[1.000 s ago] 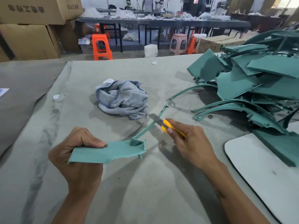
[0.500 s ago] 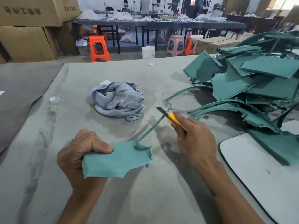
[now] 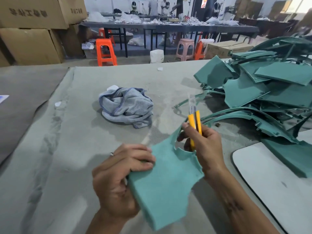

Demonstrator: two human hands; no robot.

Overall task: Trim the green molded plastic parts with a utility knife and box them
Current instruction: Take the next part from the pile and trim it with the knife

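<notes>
- Felt-covered table (image 3: 84, 132): crumpled cloth (image 3: 126, 108) lies at centre, behind the hands.
- Pile of molded parts (image 3: 263, 92) heaped on table's right side, right of cloth.
- Flat board (image 3: 270, 179) at near right, before the pile.
- Molded part (image 3: 165, 186) held above the table at near centre; left hand (image 3: 118, 179) on its left, right hand (image 3: 207, 149) with utility knife (image 3: 195, 122) on its right.
- Stacked cartons (image 3: 32, 31) beyond table's far left; stools (image 3: 105, 52) behind far edge.

Both hands raised over the table, each gripping.

L hand (image 3: 118, 176): fingers curled over the top edge of the part (image 3: 162, 184), thumb underneath, ring on one finger, forearm entering from bottom centre. R hand (image 3: 202, 144): fingers wrapped round the knife (image 3: 195, 122), blade end pointing up and away, forearm angled in from lower right, wrist just beside the part's right edge.
</notes>
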